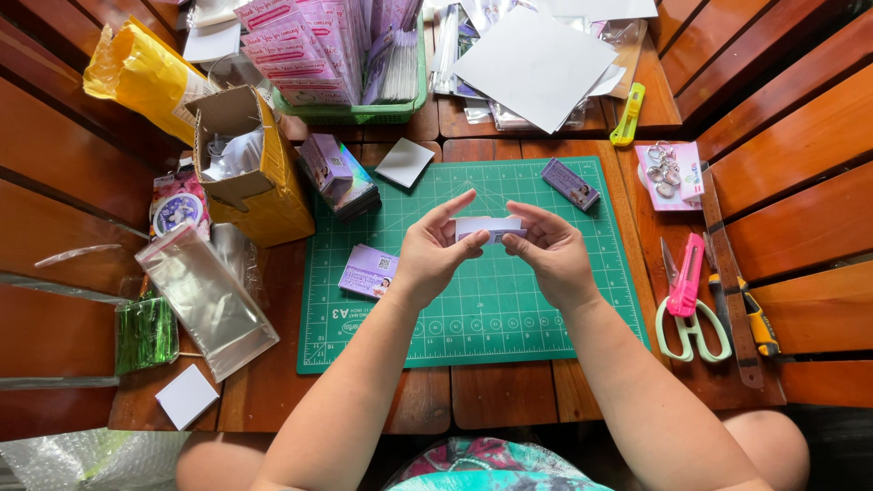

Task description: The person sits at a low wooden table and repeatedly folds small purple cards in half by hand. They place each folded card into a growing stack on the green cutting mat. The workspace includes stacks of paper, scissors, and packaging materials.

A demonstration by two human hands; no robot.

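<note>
Both my hands hold a small white and purple folded card box (489, 226) above the green cutting mat (473, 318). My left hand (435, 250) pinches its left end with thumb and fingers, the index finger raised. My right hand (548, 250) grips its right end. A purple printed card (367, 271) lies on the mat just left of my left wrist. Another small purple box (570, 184) rests near the mat's far right corner.
A yellow cardboard box (264, 173), clear plastic sleeves (207, 300) and green foil (145, 333) lie left. A green basket (359, 111) of pink packets and white papers (532, 64) are at the back. Scissors (688, 314), a pink cutter (688, 273), a ruler (727, 282) and keyrings (664, 173) lie right.
</note>
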